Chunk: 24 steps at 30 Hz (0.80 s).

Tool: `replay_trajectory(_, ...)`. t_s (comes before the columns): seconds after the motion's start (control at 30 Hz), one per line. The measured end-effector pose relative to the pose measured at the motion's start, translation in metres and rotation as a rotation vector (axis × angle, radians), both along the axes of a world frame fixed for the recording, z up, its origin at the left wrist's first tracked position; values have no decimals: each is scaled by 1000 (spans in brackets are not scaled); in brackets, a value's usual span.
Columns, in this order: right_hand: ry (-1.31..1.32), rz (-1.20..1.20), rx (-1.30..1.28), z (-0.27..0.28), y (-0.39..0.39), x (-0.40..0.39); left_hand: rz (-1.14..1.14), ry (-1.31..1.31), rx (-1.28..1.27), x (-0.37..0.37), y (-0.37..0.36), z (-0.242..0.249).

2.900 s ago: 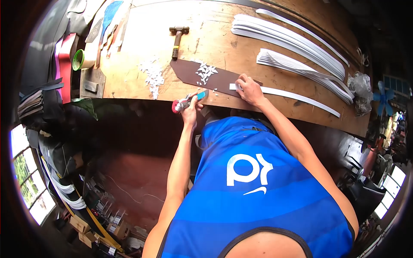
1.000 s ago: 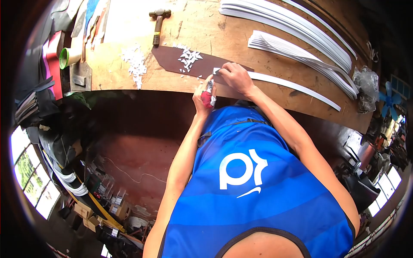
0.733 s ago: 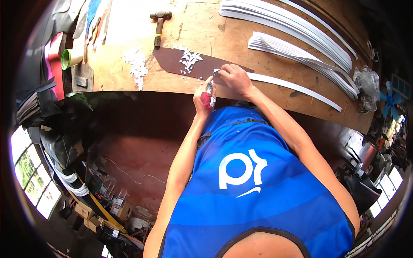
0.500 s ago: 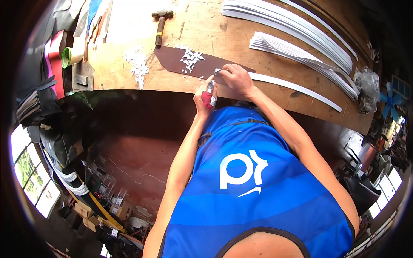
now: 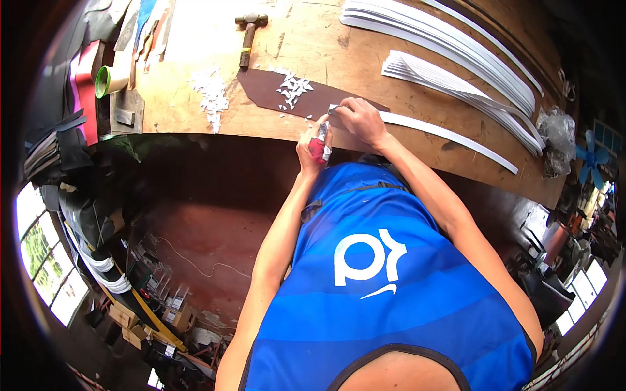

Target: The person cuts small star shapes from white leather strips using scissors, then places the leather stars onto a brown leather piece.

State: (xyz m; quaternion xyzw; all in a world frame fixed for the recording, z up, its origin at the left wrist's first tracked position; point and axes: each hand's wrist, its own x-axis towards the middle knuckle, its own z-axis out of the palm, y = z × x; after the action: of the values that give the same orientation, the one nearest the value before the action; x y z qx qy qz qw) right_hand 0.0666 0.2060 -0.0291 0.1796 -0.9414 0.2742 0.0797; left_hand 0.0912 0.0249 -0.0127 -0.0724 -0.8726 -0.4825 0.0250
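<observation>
My right hand [image 5: 362, 121] is closed on a long white strip [image 5: 450, 136], pressing near its end over a brown board [image 5: 270, 96]. The strip runs out from under this hand toward the right. At the board's near edge, my left hand [image 5: 308, 148] is closed, its fingertips right at the strip's end. A red-and-white thing [image 5: 319, 150] shows in that hand; I cannot tell its kind. Cut white scraps [image 5: 295, 90] lie on the board just left of my hands.
Another pile of white scraps [image 5: 212, 101] lies on the wooden table [image 5: 163, 107]. A hammer [image 5: 248, 40] rests beyond the board. Bundled white strips [image 5: 430, 39] fill the far right, near a crumpled plastic bag [image 5: 557, 133]. A green-rimmed cup [image 5: 103, 83] is at left.
The view has shifted slightly. Both hands stay together at the strip's end, with only small finger movement.
</observation>
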Motion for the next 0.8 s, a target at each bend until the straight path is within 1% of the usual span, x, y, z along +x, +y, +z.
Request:
replay_trajectory(0.03,-2,-3,-10,0,0,0,2,1,-1,0,0,1)
replay_trajectory(0.1,-3,-4,-21,0,0,0,23,-76,50,1,-1,2)
replay_trajectory(0.2,-3,-2,-14,-1,0,-1,26,-112,39,3,-2,1)
replay_trajectory(0.33,40,29,-7,1,2,-1,19,-55,72,1,-2,-2)
replay_trajectory(0.4,52,35,-11,1,3,-2,28,-135,44,2,-2,1)
replay_trajectory(0.47,18,34,11,1,3,-1,22,-137,33,2,-2,1)
replay_trajectory(0.63,39,31,-2,-1,3,-1,19,-118,20,2,-3,-2)
replay_trajectory(0.73,31,30,-2,-2,2,-1,19,-64,35,2,-2,-3)
replay_trajectory(0.8,26,29,-4,-2,2,-2,-18,-88,-13,3,-2,-1)
